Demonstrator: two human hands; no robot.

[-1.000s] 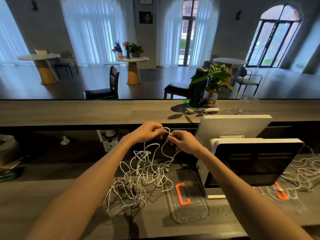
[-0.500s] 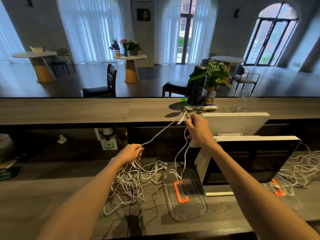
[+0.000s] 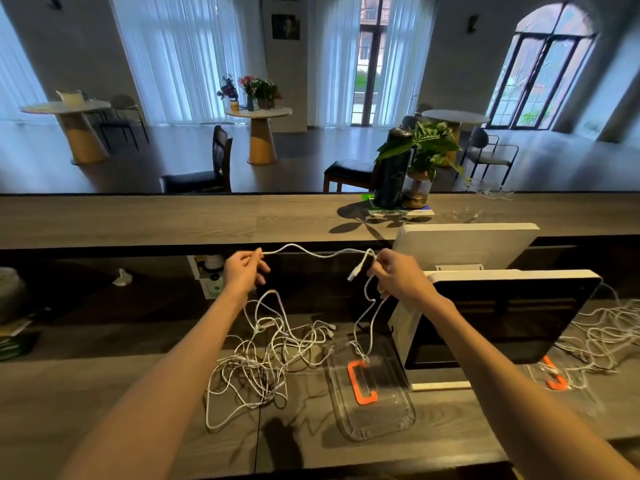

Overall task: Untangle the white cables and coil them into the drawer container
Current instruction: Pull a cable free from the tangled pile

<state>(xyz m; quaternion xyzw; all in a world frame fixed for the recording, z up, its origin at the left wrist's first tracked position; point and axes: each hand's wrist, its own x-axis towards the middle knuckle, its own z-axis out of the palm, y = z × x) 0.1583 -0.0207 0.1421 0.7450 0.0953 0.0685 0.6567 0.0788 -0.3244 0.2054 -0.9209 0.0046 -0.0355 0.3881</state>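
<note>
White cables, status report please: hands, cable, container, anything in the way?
Left hand and right hand pinch one white cable stretched between them. Tangle unsorted beside clear container. Strand trails over container.

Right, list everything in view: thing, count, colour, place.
white cables: tangled pile, white, on the desk; one strand lifted
clear container: one, clear with orange handle, right of the pile
monitor: one, white frame, right
second cable pile: white, far right
potted plant: one, green, on the counter
dark bottle: one, beside the plant
left hand: pinches the strand
right hand: pinches the strand near its plug
</note>
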